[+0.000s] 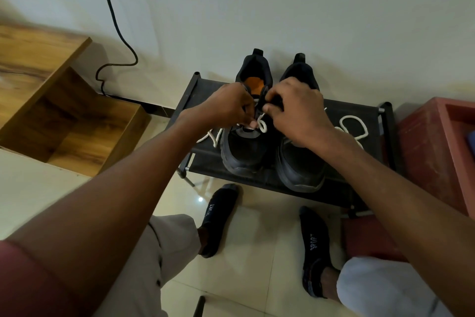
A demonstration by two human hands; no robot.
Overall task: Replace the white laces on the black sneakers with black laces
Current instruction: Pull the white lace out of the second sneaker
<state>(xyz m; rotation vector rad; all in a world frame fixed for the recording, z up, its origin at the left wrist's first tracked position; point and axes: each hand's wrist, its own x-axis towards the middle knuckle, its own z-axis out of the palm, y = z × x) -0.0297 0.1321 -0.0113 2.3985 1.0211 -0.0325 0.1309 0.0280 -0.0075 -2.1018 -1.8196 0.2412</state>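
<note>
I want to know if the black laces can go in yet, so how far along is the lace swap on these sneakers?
Early. Looks done: a loose white lace lies on the rack beside the right sneaker. In hand: the left hand and right hand work white lace at the left sneaker. Left: finishing that, then all black lacing; no black laces show.

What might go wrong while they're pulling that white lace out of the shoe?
The left sneaker sits near the rack's front edge, so a hard tug by either hand could drag it off. The loose white lace beside the right sneaker might snag a wrist.
</note>
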